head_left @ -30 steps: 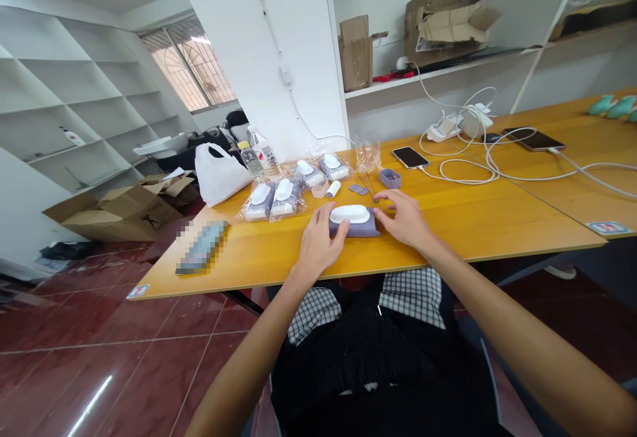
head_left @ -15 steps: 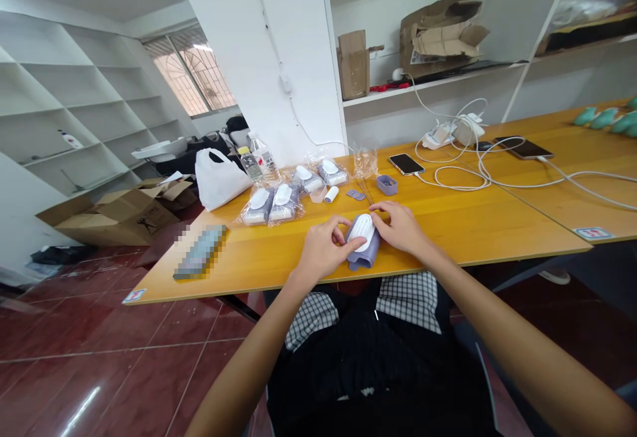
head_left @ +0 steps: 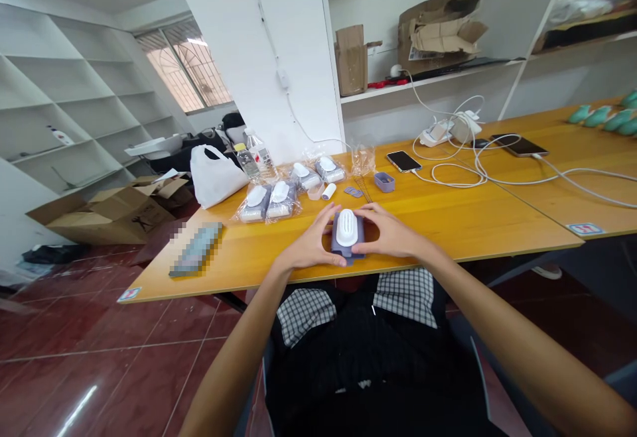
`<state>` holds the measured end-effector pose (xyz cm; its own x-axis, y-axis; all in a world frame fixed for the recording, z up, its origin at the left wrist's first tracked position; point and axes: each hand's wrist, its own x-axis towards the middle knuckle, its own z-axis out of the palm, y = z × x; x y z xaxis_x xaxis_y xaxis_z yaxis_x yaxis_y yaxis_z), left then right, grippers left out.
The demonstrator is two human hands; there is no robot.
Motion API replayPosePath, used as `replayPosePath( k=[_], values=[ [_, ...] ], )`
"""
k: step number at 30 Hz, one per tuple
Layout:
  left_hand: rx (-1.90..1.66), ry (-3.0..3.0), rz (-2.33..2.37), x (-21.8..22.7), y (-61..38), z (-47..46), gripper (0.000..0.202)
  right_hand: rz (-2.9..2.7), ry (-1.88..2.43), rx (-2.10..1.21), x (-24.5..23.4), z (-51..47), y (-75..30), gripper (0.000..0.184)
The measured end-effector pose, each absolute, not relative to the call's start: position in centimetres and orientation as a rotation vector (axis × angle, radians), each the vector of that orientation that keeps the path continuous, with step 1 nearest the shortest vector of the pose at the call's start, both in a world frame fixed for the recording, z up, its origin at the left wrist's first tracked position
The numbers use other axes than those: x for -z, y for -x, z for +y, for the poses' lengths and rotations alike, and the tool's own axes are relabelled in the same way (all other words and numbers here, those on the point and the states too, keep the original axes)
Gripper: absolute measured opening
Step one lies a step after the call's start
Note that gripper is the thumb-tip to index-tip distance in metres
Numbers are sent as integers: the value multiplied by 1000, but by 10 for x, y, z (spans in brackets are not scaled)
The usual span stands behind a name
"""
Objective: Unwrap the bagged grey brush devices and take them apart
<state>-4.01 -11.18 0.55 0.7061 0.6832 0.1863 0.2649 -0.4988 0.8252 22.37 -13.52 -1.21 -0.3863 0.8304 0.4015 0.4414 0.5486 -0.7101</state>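
Well, the left hand (head_left: 312, 246) and right hand (head_left: 389, 238) cup a white-topped purple holder (head_left: 347, 235) on the table (head_left: 462, 225) near its front edge, fingers together and closed against its sides, just below bagged holders (head_left: 269, 202).

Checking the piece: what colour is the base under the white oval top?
The rectangular base is muted lavender-purple, shown best in the head view.
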Motion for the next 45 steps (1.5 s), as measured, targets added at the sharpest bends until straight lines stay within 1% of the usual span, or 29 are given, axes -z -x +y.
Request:
replayPosePath(
  k=[2, 3, 11, 13, 17, 22, 31, 36, 38, 40, 42, 43, 45],
  values=[
    [-629, -2085, 690, -5, 42, -111, 133, -2084, 991, -649, 13, -136, -222, 95],
    [-634, -2084, 684, -5, 42, -110, 131, -2100, 987, -651, 14, -136, -221, 99],
    [-728, -2063, 768, -4, 36, -110, 116, -2047, 1037, -692, 18, -130, -216, 104],
    [-748, -2112, 801, -4, 33, -111, 110, -2047, 1032, -714, 16, -130, -217, 103],
    [-809, -2142, 818, -5, 26, -113, 97, -2063, 1040, -754, 13, -128, -217, 93],
    [-824, -2137, 839, -7, 22, -116, 92, -2064, 1031, -749, 11, -128, -217, 89],
    [-810, -2199, 878, -5, 21, -115, 100, -2115, 996, -744, 12, -124, -220, 92],
    [-822, -2219, 893, -4, 23, -116, 115, -2116, 932, -762, 15, -121, -221, 94],
    [-804, -2220, 904, -6, 26, -117, 118, -2067, 921, -752, 20, -117, -223, 90],
    [-757, -2216, 925, -10, 30, -118, 113, -1945, 963, -713, 26, -111, -229, 81],
    [-708, -2207, 949, -14, 33, -120, 103, -1772, 1065, -667, 31, -105, -239, 68],
    [-694, -2202, 962, -15, 33, -120, 97, -1724, 1111, -658, 32, -103, -245, 65],
    [-688, -2184, 990, -14, 33, -119, 89, -1756, 1154, -676, 30, -100, -257, 64]
  ],
)
